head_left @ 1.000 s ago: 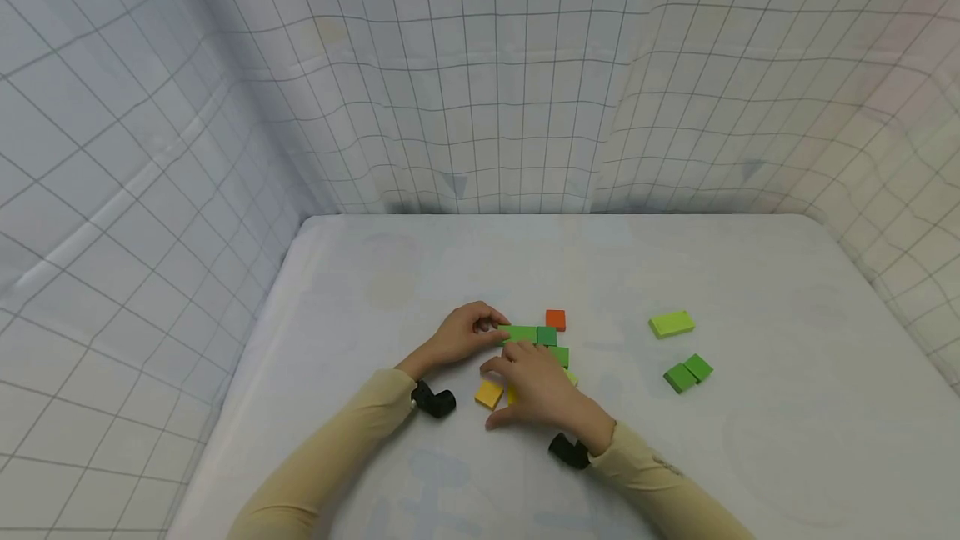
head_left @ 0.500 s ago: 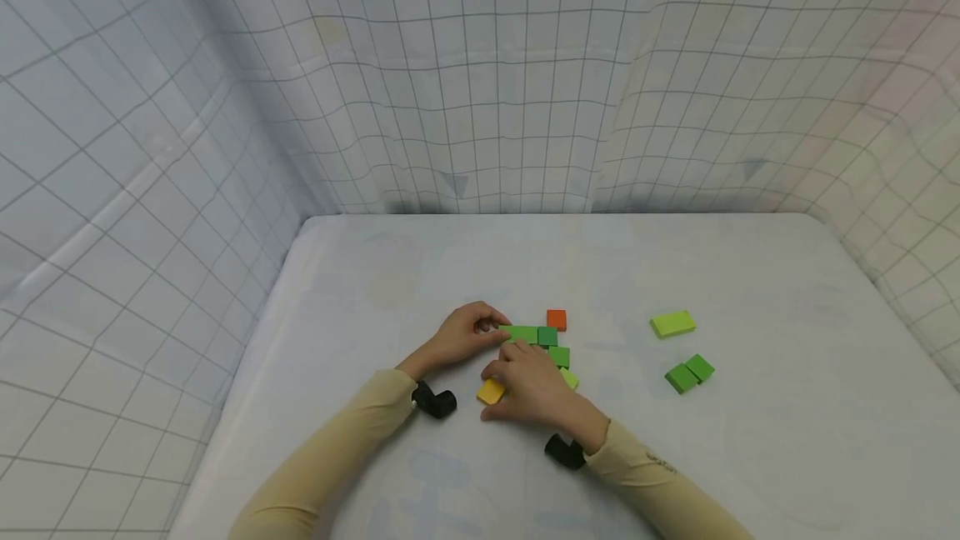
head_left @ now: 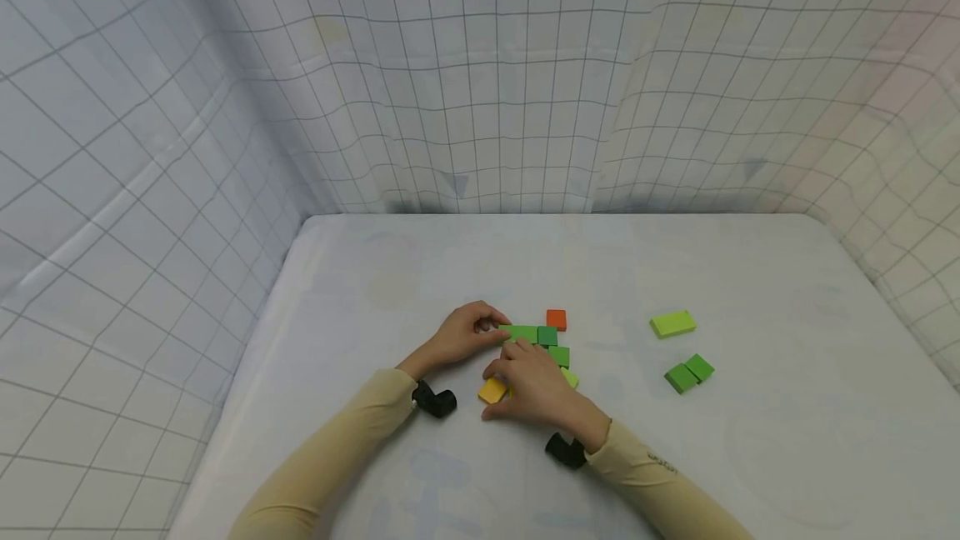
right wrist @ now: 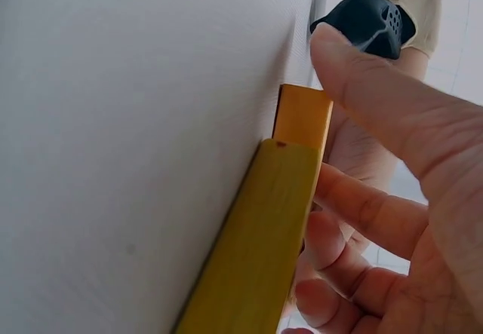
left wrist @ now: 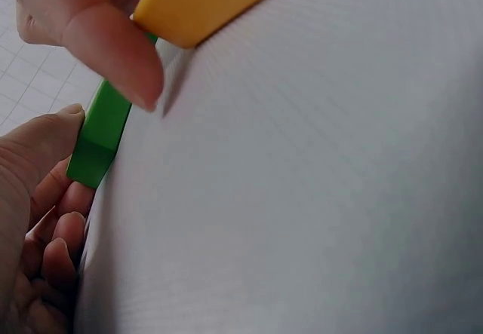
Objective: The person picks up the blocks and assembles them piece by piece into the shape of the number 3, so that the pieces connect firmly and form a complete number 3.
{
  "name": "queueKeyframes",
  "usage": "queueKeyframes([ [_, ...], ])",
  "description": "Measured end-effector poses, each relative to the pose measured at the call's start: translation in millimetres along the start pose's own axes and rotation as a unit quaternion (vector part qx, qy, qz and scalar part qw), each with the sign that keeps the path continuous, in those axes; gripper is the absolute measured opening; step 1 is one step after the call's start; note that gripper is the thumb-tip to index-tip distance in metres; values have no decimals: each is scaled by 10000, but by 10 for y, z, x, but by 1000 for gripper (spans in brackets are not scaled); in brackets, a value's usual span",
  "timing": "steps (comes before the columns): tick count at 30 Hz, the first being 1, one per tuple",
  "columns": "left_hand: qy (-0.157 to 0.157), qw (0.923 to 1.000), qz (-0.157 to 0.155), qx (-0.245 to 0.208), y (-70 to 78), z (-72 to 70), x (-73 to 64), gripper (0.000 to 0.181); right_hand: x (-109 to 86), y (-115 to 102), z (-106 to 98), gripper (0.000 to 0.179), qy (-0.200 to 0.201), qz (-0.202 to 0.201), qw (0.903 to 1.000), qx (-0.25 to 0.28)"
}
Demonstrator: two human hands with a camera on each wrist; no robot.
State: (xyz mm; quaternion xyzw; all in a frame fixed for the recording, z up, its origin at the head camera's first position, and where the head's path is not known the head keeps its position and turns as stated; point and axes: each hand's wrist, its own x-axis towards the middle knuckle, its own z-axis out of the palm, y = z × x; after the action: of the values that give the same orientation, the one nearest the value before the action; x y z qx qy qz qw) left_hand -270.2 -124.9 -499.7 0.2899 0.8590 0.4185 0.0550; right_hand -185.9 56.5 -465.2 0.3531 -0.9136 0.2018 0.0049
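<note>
My left hand pinches the left end of a long green block, thumb on its near side in the left wrist view. My right hand arches over the lower blocks, its fingers loosely bent. Between its thumb and index finger lies an orange-yellow block; the index fingertip is right at its edge. The thumb tip hangs close beside this block in the right wrist view. Against it lies a long yellow block, mostly hidden under the right hand in the head view.
Beside the long green block sit a dark green block, a green block and a lime block. A red-orange block lies behind. To the right are a lime block and two green blocks on the white table.
My right thumb and index finger have drawn closer together around the orange-yellow block, which has shifted slightly right toward the yellow one. The left hand stays on the green block.
</note>
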Motion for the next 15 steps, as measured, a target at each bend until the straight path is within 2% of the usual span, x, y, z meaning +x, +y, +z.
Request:
queueKeyframes([
  [6,-2,10000,-79,-36,1,-4,3,18,-29,3,-23,48,60,237,9997,-14],
  [15,1,9999,-116,-22,7,2,13,17,-85,-39,-23,48,424,455,9968,-497],
])
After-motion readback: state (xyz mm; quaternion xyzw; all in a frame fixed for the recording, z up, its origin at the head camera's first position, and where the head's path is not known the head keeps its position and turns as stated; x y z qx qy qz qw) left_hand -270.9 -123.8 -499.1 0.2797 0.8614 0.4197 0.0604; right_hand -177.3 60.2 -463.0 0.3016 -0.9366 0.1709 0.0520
